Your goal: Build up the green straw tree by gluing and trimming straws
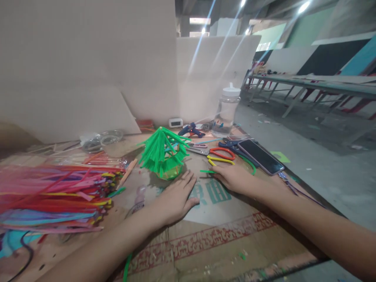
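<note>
Cataloguing from my remote seat, I am listing these items by size.

- White flat upright boards (88, 58): closing off the back.
- Brown printed cardboard sheet (264, 243): covering the tabletop.
- Heap of red, pink, yellow and blue fuzzy stems (58, 188): spreading along the left side, well apart from the right hand.
- Green umbrella-shaped fuzzy-stem structure (161, 154): standing near the table's middle, peak upward, lying just ahead of the left hand and leftward of the right.
- Clear plastic bottle, white-lidded (226, 115): standing at the far edge.
- Left hand (178, 197): lying flat, fingers extended, being the nearer one and occupying the structure's near right side; I am not telling whether it is touching the base.
- Right hand (232, 178): pinching the smallest item.
- Black-screened phone (261, 156): lying beyond the right forearm.
- Red-and-yellow-handled metal scissors (202, 151): lying just beyond the right hand, blades pointing toward the structure.
- Dark blue glue gun (191, 130): lying behind the structure.
- Short green fuzzy stem (205, 171): pointing leftward, its long axis running roughly toward the structure's base.
</note>
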### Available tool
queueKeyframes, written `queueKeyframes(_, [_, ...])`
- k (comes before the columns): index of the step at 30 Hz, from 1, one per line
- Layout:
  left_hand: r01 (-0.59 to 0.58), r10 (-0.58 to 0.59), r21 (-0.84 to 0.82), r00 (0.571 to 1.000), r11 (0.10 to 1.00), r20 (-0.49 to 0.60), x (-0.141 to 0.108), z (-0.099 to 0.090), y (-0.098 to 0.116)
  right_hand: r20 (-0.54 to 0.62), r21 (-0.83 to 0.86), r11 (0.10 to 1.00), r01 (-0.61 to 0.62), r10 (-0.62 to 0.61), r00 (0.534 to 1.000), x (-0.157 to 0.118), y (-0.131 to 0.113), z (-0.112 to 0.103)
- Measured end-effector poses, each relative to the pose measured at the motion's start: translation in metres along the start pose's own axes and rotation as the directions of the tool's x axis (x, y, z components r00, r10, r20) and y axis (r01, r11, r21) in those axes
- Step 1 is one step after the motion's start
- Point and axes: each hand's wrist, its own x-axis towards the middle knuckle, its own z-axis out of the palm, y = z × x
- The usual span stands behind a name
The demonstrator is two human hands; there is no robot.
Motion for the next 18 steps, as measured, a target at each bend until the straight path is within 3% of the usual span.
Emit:
queueKeyframes(2, [-0.124,0.129,-0.097,0.990,0.988,0.054,-0.004,-0.007,0.004,-0.050,-0.030,0.998,-0.047,0.046,0.998,-0.003,0.007,0.002])
queueKeyframes(4, [-0.268,0.319,-0.307,0.939,0.913,0.131,-0.004,-0.013,0.008,-0.094,-0.044,0.995,-0.086,0.081,0.992,-0.004,0.010,0.006])
queueKeyframes(5, [-0.270,0.327,-0.371,0.940,0.889,0.101,0.000,-0.014,0.009,-0.106,-0.044,0.995,-0.095,0.090,0.990,-0.005,0.011,0.008])
queueKeyframes(7, [-0.237,0.220,-0.272,0.971,0.933,-0.091,0.013,-0.011,0.013,-0.116,-0.035,0.994,-0.100,0.096,0.989,-0.005,0.011,0.011])
queueKeyframes(10, [0.072,-0.073,-0.014,0.993,0.997,-0.095,0.035,0.000,0.019,-0.125,-0.013,0.995,-0.101,0.098,0.987,-0.005,0.011,0.013])
queueKeyframes(11, [0.111,-0.111,-0.008,0.989,0.994,-0.092,0.039,0.003,0.022,-0.128,-0.006,0.995,-0.099,0.097,0.987,-0.005,0.011,0.013])
queueKeyframes(12, [0.088,-0.089,-0.015,0.994,0.996,-0.065,0.040,0.004,0.023,-0.130,0.001,0.995,-0.095,0.094,0.987,-0.004,0.012,0.013])
queueKeyframes(13, [-0.021,0.021,-0.080,1.000,0.997,-0.004,0.039,0.003,0.025,-0.133,0.008,0.996,-0.091,0.091,0.987,-0.004,0.012,0.013])
queueKeyframes(14, [-0.163,0.185,-0.200,0.978,0.966,0.093,0.037,0.001,0.025,-0.138,0.015,0.996,-0.086,0.087,0.987,-0.004,0.012,0.013])
queueKeyframes(15, [-0.224,0.287,-0.336,0.946,0.915,0.150,0.033,-0.001,0.025,-0.142,0.022,0.996,-0.081,0.083,0.986,-0.004,0.013,0.013])
queueKeyframes(17, [-0.168,0.199,-0.419,0.979,0.892,0.031,0.026,-0.005,0.024,-0.152,0.034,0.997,-0.069,0.073,0.986,-0.004,0.014,0.014])
queueKeyframes(18, [-0.150,0.136,-0.348,0.989,0.926,-0.064,0.023,-0.006,0.024,-0.156,0.039,0.997,-0.063,0.069,0.985,-0.004,0.014,0.014])
